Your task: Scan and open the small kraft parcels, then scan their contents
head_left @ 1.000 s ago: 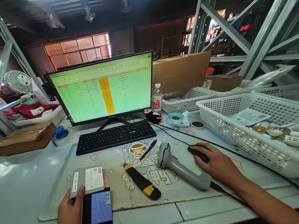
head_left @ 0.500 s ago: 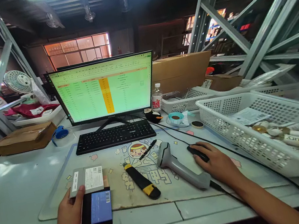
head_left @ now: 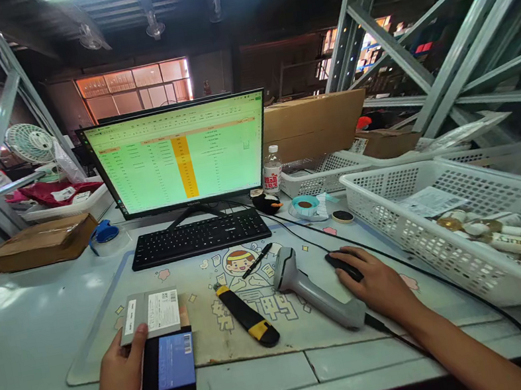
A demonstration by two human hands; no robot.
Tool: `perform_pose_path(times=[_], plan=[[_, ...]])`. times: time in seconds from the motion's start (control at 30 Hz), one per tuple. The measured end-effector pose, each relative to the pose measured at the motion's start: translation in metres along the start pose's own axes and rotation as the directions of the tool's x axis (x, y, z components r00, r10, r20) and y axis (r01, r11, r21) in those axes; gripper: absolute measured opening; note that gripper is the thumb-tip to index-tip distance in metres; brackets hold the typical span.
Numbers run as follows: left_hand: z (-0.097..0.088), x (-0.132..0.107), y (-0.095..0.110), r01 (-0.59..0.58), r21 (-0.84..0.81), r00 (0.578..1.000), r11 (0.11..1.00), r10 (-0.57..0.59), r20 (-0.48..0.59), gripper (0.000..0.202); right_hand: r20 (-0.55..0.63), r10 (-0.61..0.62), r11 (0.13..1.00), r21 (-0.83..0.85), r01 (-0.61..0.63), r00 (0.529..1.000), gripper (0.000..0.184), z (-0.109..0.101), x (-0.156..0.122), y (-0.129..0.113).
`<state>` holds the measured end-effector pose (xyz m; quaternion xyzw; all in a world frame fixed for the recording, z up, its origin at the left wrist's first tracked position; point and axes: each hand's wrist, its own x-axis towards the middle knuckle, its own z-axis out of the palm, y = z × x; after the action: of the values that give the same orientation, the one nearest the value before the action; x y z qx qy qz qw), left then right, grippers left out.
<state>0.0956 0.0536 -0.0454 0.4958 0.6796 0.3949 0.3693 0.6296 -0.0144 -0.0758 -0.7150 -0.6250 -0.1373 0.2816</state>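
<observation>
My left hand (head_left: pixel 123 367) is closed on a flat grey box (head_left: pixel 153 313) with a white label, its thumb pressing on the top. Below that box, partly under it, lies a dark box with a blue panel (head_left: pixel 175 361); whether my fingers also grip this one is hidden. Over on the right, my right hand (head_left: pixel 373 279) is curled over a black computer mouse (head_left: pixel 344 266). A grey barcode scanner (head_left: pixel 315 293) lies just left of the mouse, its cable running toward the table's front. Between the hands rests a black and yellow utility knife (head_left: pixel 247 315), with a black pen (head_left: pixel 257 261) above it.
A monitor (head_left: pixel 183 158) showing a spreadsheet stands behind a black keyboard (head_left: pixel 198 236). White baskets, one (head_left: pixel 398 231) holding rolled bottles or tubes, line the right side. Left of the monitor are a brown carton (head_left: pixel 42 243) and a tape roll (head_left: pixel 107 237). A bottle (head_left: pixel 271 169) stands beside the screen.
The view has shifted very slightly. Both hands, the boxes, the mouse and the scanner stay where they were.
</observation>
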Motion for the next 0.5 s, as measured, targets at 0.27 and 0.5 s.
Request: perform_pose_path(times=[0.27, 0.5], plan=[[0.0002, -0.0045, 0.007, -0.049, 0.019, 0.998, 0.999, 0.05, -0.047, 0.078, -0.002, -0.023, 1.0, 0.007, 0.023, 1.0, 0.042, -0.0005, -0.0009, -0.0002], [0.001, -0.0013, 0.002, -0.126, -0.051, 0.991, 0.991, 0.124, -0.045, 0.068, 0.023, 0.02, 1.0, 0.015, -0.02, 1.0, 0.044, -0.0039, 0.0029, -0.0059]])
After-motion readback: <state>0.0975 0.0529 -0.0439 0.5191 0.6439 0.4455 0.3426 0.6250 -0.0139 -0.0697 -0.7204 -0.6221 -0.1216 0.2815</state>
